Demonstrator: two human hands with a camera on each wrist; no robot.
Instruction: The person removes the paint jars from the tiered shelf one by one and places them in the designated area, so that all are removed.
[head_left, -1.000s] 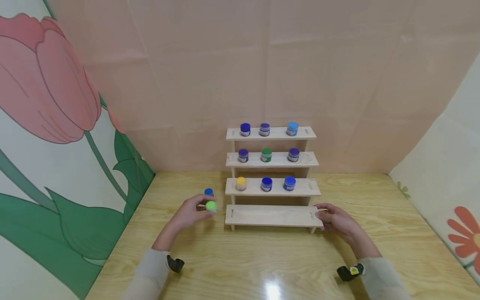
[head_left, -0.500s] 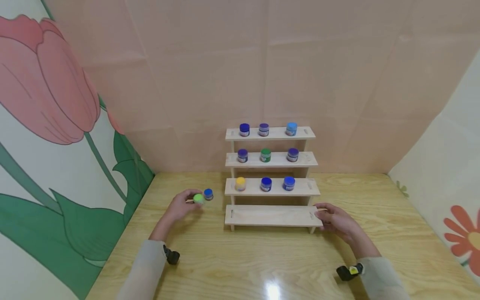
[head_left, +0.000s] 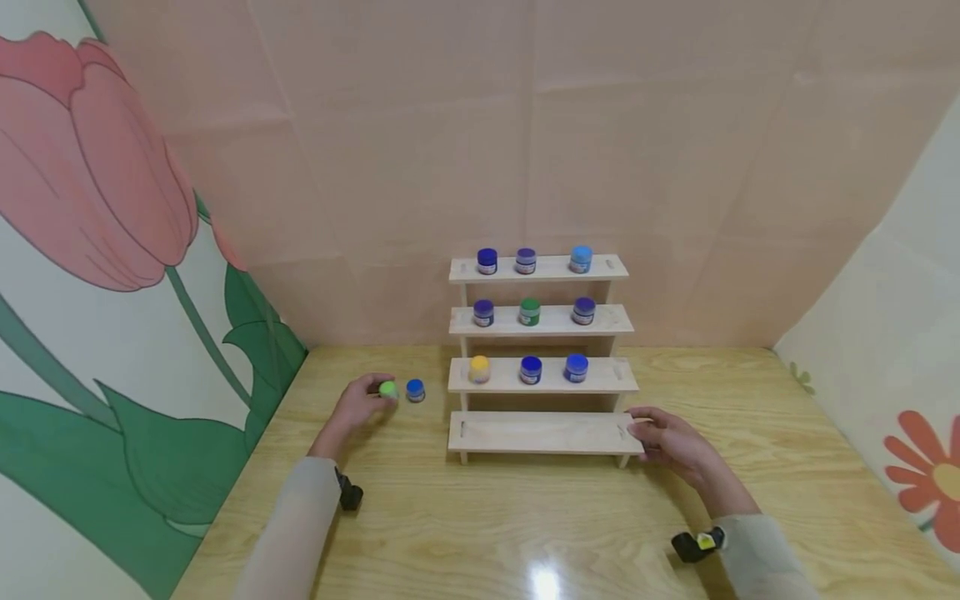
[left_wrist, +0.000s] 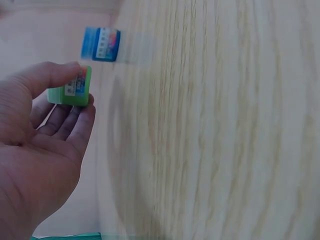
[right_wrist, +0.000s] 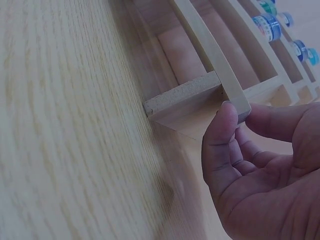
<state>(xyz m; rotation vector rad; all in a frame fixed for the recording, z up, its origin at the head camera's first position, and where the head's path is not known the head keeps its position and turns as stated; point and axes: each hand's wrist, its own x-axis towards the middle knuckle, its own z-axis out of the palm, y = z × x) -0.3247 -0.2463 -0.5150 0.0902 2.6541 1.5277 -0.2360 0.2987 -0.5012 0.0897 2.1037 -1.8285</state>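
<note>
My left hand (head_left: 358, 402) pinches a small green paint jar (left_wrist: 75, 90) between thumb and fingers, close over the table left of the rack. Just to its right a blue paint jar (head_left: 416, 390) stands on the wood. With thumb and fingers my right hand (head_left: 669, 435) grips the right end of the lowest step of a pale four-tier wooden rack (head_left: 545, 433). That step is bare, while the upper three carry jars: a yellow one (head_left: 479, 368) on the third, a green one (head_left: 529, 312) on the second, and several blue or purple ones.
The rack stands on a light wood table (head_left: 480, 525) against a pinkish cloth backdrop (head_left: 405, 167). A tulip-painted panel (head_left: 112, 167) borders the left side, and a white panel with a red flower (head_left: 930, 467) the right.
My left hand has moved left and farther back with the green jar, from in front of the blue jar to its left side. The right hand keeps its grip on the rack.
</note>
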